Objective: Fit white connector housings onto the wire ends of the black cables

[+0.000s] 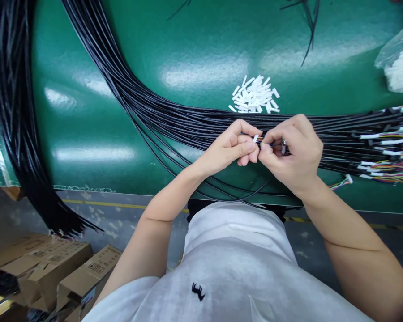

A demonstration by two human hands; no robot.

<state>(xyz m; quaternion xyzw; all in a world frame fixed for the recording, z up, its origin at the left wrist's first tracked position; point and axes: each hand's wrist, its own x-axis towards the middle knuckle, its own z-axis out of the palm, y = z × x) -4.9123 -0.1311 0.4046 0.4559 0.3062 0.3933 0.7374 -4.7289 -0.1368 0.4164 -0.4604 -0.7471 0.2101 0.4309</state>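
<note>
My left hand (233, 145) pinches a small white connector (255, 138) between thumb and fingertips. Thin coloured wires (260, 139) run from that connector towards my right hand (293, 150), whose thumb and forefinger are closed on them. A small metallic-looking piece (284, 145) shows among the curled right fingers; its kind is unclear. Both hands are over a thick bundle of black cables (188, 118) that crosses the table. Just beyond them lies a loose pile of short white tubes (255, 95).
At the right, the bundle finishes in white sleeves and coloured wire ends (389, 165). A clear bag (399, 67) with white pieces lies on the green table (201, 53). Another black cable bundle (15, 103) hangs over the front edge at left, above cardboard boxes (53, 268).
</note>
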